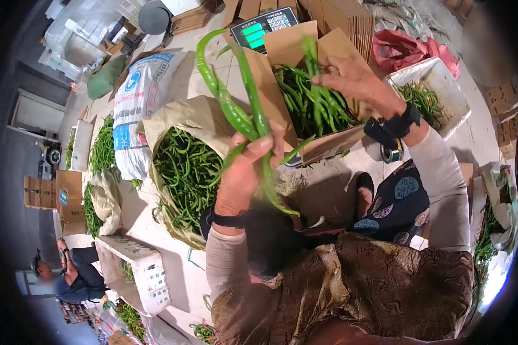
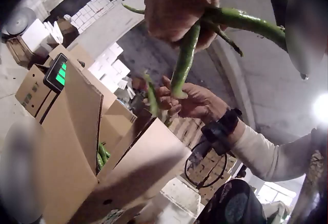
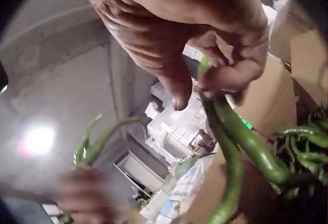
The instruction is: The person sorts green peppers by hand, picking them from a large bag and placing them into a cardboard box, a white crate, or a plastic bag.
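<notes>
In the head view my left hand [image 1: 244, 167] grips a few long green chili peppers [image 1: 233, 115] by their middles, ends sticking out above and below the fist. My right hand [image 1: 355, 83] is over an open cardboard box [image 1: 331, 144], with a motion-blurred chili pepper [image 1: 311, 57] at its fingers. The right wrist view shows long chili peppers [image 3: 259, 155] hanging from the curled right fingers, the thumb standing apart from them. Inside the box lies a heap of green chili peppers [image 1: 293, 95].
Behind the box stands a lit digital scale [image 1: 265, 29]. A white foam crate [image 1: 457, 100] with peppers sits right of it. On the left are an open sack [image 1: 187, 115] full of peppers and a printed white sack [image 1: 138, 115]. Another person [image 1: 77, 276] sits at far left.
</notes>
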### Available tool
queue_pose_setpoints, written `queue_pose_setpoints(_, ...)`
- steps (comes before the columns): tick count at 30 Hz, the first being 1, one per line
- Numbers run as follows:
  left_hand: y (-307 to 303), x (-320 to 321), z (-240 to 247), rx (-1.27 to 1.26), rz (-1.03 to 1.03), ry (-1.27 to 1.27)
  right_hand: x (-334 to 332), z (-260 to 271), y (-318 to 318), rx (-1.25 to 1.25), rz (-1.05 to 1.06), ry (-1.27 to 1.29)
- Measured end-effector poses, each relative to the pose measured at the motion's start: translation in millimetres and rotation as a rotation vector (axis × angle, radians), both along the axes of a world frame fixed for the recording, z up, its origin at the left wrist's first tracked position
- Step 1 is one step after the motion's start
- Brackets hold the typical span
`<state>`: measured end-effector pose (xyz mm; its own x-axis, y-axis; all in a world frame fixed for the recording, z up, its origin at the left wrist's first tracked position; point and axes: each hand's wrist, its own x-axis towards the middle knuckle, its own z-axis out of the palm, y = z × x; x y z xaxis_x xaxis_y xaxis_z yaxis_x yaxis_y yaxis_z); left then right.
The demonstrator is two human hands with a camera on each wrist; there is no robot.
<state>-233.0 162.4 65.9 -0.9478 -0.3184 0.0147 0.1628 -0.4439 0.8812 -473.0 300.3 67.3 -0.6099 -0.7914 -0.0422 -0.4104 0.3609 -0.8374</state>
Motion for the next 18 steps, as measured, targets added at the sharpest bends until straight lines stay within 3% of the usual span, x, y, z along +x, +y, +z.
queue_pose_setpoints(1, 1, 0, 0, -0.012, -0.013, -0.017, 6, -1, -4, 0.043, 0.038, 0.172)
queue_pose_setpoints(3, 2, 0, 1, -0.034, -0.048, 0.01, 48, 21, -5, -0.126, 0.136, -0.065)
queue_pose_setpoints(5, 8, -1, 4, -0.247, -0.076, -0.1, 77, 42, -9, -0.219, 0.288, -0.408)
queue_pose_setpoints(9, 13, 0, 10, -0.197, -0.077, -0.155, 79, 24, -19, -0.162, 0.226, -0.609)
queue_pose_setpoints(11, 9, 4, 7, -0.182, -0.066, -0.143, 68, 18, -15, -0.313, 0.222, -0.812)
queue_pose_setpoints(13, 7, 7, -1, -0.131, 0.194, -0.273, 58, 12, -10, -0.32, 0.194, -0.805)
queue_pose_setpoints(15, -6, 4, -5, -0.088, 0.122, -0.228, 48, 15, -3, -0.312, 0.286, -0.799)
queue_pose_setpoints(18, -7, 4, 2, -0.099, 0.166, -0.175, 44, 23, 4, -0.299, 0.224, -0.768)
